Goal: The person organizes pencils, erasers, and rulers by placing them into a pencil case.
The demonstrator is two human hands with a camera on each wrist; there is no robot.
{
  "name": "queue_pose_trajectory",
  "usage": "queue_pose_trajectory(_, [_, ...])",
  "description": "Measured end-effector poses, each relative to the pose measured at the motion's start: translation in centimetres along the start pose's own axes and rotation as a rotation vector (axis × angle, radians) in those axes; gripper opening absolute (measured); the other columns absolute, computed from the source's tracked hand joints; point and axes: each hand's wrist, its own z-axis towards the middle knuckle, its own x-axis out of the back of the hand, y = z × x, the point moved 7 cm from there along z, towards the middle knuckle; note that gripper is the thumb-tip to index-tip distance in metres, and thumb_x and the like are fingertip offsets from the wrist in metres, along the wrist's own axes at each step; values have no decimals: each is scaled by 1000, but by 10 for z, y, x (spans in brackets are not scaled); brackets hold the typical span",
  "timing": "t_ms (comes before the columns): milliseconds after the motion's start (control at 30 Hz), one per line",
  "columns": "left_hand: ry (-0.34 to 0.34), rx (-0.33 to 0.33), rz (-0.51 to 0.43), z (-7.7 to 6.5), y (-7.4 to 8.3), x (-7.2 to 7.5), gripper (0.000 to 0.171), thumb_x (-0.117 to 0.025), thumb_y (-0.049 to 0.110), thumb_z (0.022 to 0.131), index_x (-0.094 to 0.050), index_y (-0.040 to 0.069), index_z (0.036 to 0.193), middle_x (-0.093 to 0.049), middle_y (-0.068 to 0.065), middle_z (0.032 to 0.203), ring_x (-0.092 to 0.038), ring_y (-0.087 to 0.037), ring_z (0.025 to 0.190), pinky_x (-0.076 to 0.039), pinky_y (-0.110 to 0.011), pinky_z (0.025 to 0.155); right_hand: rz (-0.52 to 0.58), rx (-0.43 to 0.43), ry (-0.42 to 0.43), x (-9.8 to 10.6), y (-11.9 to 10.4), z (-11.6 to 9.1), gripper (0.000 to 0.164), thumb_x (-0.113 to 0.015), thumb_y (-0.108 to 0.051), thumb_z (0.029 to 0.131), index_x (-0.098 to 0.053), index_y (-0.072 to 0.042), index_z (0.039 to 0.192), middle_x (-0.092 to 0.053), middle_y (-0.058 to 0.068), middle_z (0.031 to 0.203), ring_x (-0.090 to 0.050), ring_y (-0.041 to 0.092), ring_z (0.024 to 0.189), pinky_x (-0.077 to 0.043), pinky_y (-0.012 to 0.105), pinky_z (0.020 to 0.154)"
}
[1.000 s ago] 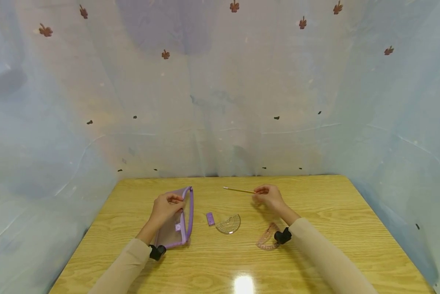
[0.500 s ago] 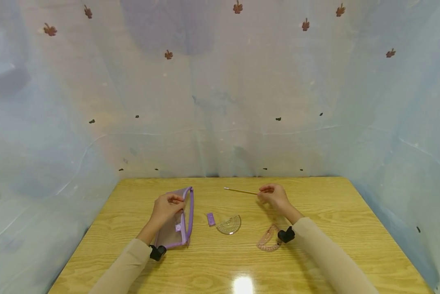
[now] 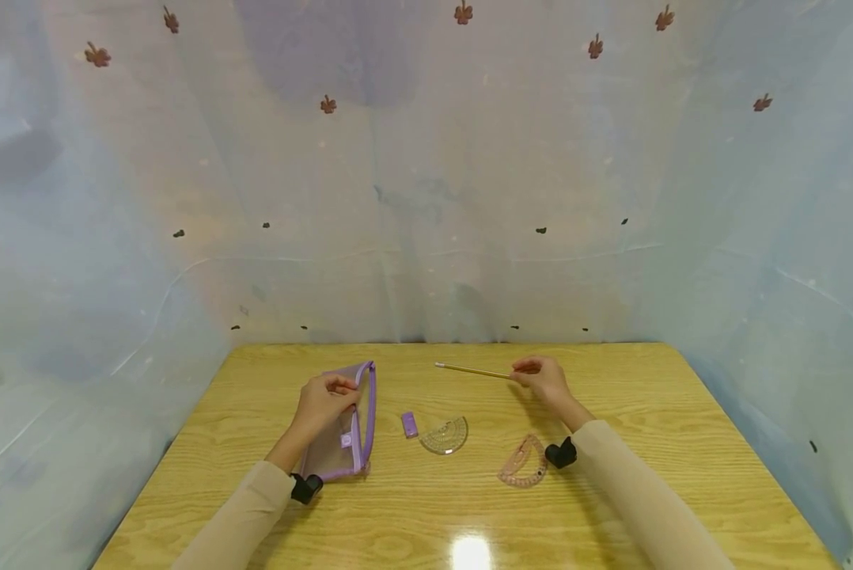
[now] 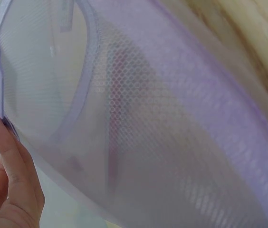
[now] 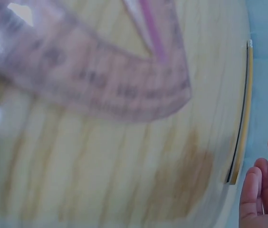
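My left hand (image 3: 321, 408) pinches the upper edge of a purple zip pencil pouch (image 3: 327, 457), whose mouth gapes toward the right. Through its mesh (image 4: 181, 142), a long dark pinkish object shows blurred in the left wrist view. At the back of the table lies a yellow pencil (image 3: 472, 370), its white end to the left. My right hand (image 3: 546, 384) is just past the pencil's right end, fingers loosely bent. The right wrist view shows a gap between these fingertips (image 5: 252, 176) and the pencil (image 5: 242, 123).
Between the hands, a small purple block (image 3: 409, 425) like an eraser lies beside a clear protractor (image 3: 446, 443). A pink protractor (image 3: 519, 479) lies nearer the front, left of the right wrist's black camera (image 3: 561, 453). Patterned cloth (image 3: 426, 293) hangs behind the wooden table (image 3: 412, 514).
My right hand has let go of the pencil and drawn away to the right, so more of the pencil shows. The left hand and the pouch have stayed in place.
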Motion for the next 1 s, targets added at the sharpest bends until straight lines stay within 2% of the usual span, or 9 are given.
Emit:
queue_pose_trajectory(100, [0, -5, 5, 1, 0, 0, 9, -76, 0, 83, -72, -2, 90, -69, -8, 79, -70, -21, 67, -63, -40, 67, -33, -17, 15, 3, 5, 1, 24, -74, -1, 88, -68, 12, 108, -71, 16, 97, -66, 24, 86, -59, 33, 74])
queue_pose_trajectory(267, [-4, -8, 12, 1, 1, 0, 9, -76, 0, 83, -72, -2, 90, -69, -8, 78, -71, -23, 68, -63, -42, 68, -83, -84, 16, 4, 16, 5, 28, -71, 0, 91, -66, 12, 116, -68, 25, 110, -64, 36, 101, -57, 41, 87])
queue_pose_trajectory(600, [-8, -8, 10, 0, 1, 0, 8, -75, -1, 83, -72, -3, 90, -69, -10, 80, -70, -18, 66, -62, -32, 63, -153, -68, 38, 6, 22, 8, 25, -74, 4, 86, -68, 12, 109, -69, 24, 103, -65, 36, 95, -58, 36, 79])
queue_pose_trajectory(800, [-4, -12, 13, 0, 2, 0, 8, -75, -1, 83, -72, -4, 90, -70, -10, 80, -70, -20, 67, -62, -34, 63, -141, -62, 37, 7, 27, 9, 23, -75, 6, 85, -69, 12, 106, -70, 24, 100, -66, 34, 92, -58, 32, 77])
queue_pose_trajectory(1000, [2, 3, 16, 0, 1, 0, 8, -76, 0, 82, -72, -1, 89, -69, -8, 78, -70, -21, 67, -63, -39, 66, -161, -48, 18, 5, 28, 12, 22, -74, 7, 85, -70, 12, 106, -70, 22, 98, -67, 33, 90, -58, 34, 76])
